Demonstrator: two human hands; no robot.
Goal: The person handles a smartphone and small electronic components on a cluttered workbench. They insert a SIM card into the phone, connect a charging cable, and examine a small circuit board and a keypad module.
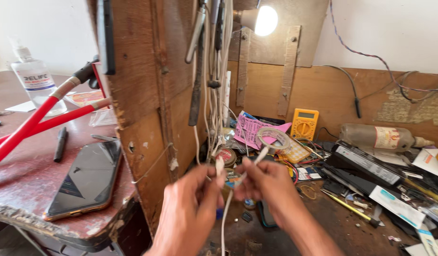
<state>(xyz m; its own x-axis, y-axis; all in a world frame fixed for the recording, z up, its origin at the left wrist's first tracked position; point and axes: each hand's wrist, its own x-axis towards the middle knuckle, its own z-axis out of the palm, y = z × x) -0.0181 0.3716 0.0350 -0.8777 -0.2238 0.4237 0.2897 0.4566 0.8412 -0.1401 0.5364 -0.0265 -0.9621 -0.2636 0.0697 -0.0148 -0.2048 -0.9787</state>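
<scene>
head view | my left hand [190, 208] pinches one plug end of the white cable [224, 215] in closed fingers | my right hand [266, 182] nips the other end, raised for a close look | cable hangs down between both hands, above the worktop [342, 227] near its left edge | tape roll [274, 137] and yellow multimeter [304, 124] sit just behind, by the back wall | phone [86, 180] lies apart on the red table [24, 185]
</scene>
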